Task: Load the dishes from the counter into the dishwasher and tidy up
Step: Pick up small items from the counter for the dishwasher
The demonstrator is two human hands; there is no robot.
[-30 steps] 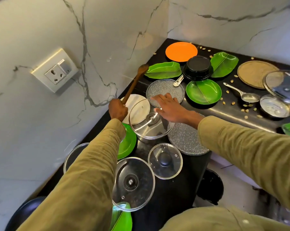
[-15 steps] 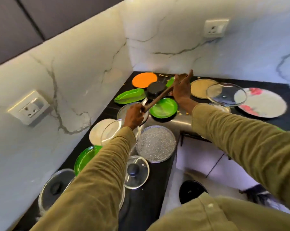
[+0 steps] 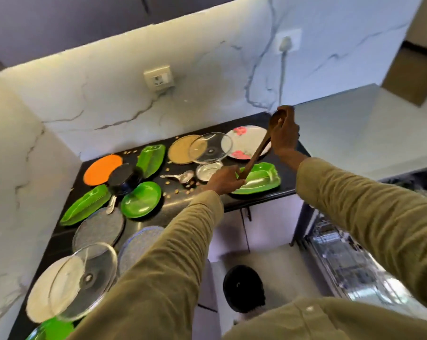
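A long wooden spoon point(image 3: 259, 147) slants above the right end of the black counter point(image 3: 178, 200). My left hand point(image 3: 223, 179) grips its lower handle end. My right hand point(image 3: 284, 133) holds its upper bowl end, fingers curled round it. Under the spoon lie a green leaf-shaped plate point(image 3: 261, 179) and a white flowered plate point(image 3: 244, 141). A glass lid point(image 3: 210, 148) leans on a tan round plate point(image 3: 181, 149). A small steel bowl point(image 3: 208, 171) and a steel spoon point(image 3: 183, 177) sit beside them.
Farther left sit an orange plate point(image 3: 102, 169), a black bowl point(image 3: 124, 179), green plates point(image 3: 141, 200), grey speckled plates point(image 3: 98, 231), and another glass lid point(image 3: 83, 280) on a white plate. Seeds are scattered on the counter. An open dishwasher rack point(image 3: 349, 261) stands at the right, a black bin point(image 3: 243, 288) below.
The view has swung right along the counter. My left hand has carried the wooden spoon from the left corner to the right end, and my right hand has taken hold of its upper end.
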